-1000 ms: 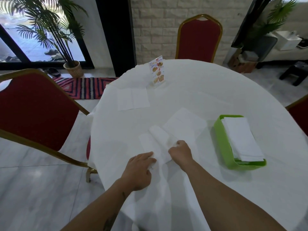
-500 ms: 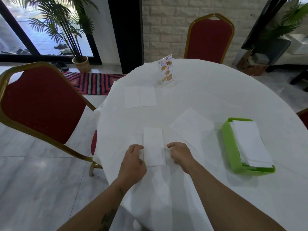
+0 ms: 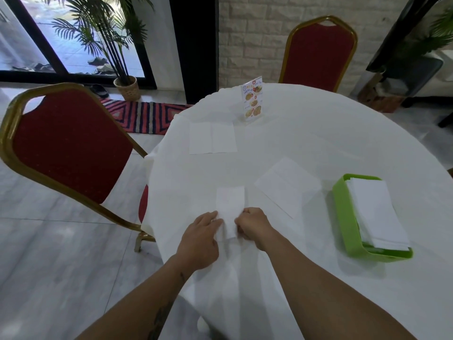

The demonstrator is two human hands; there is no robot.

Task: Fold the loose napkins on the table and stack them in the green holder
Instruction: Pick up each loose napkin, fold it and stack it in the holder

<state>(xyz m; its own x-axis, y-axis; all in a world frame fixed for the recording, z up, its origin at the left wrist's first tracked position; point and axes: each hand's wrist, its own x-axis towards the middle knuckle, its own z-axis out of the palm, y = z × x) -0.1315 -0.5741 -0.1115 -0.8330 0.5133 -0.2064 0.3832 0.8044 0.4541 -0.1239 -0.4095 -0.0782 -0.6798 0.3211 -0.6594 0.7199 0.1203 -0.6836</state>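
Note:
A narrow folded white napkin (image 3: 230,204) lies on the white tablecloth just in front of me. My left hand (image 3: 203,235) pinches its near left edge and my right hand (image 3: 253,225) pinches its near right edge. An unfolded napkin (image 3: 288,185) lies flat to the right of it. Another unfolded napkin (image 3: 212,138) lies farther back on the left. The green holder (image 3: 345,217) stands at the right with a stack of folded napkins (image 3: 375,212) inside.
A standing menu card (image 3: 253,101) is at the table's far side. One red chair (image 3: 66,148) stands close on the left and another red chair (image 3: 318,52) behind the table. The round table's edge (image 3: 157,182) curves near my left arm.
The napkin went from half-folded and slanted to a narrow upright strip. Both hands have closed in on its near end and now grip it from either side.

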